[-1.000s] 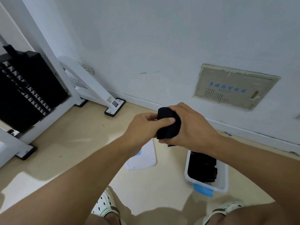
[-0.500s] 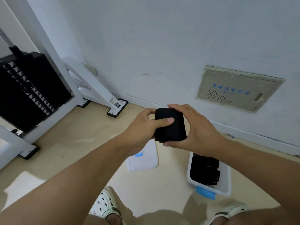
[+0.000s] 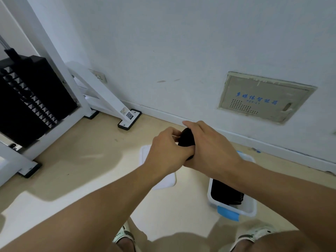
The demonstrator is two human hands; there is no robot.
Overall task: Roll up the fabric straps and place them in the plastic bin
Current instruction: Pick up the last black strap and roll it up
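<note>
Rolled black strap [image 3: 186,140] held in mid-air between both hands, long axis roughly upright; left hand [image 3: 167,153] and right hand [image 3: 211,151] both curled round it. Plastic bin [image 3: 249,206] sits on the floor below and right, against the wall-side edge. Right hand is nearer, likely the one to drop it in.
</note>
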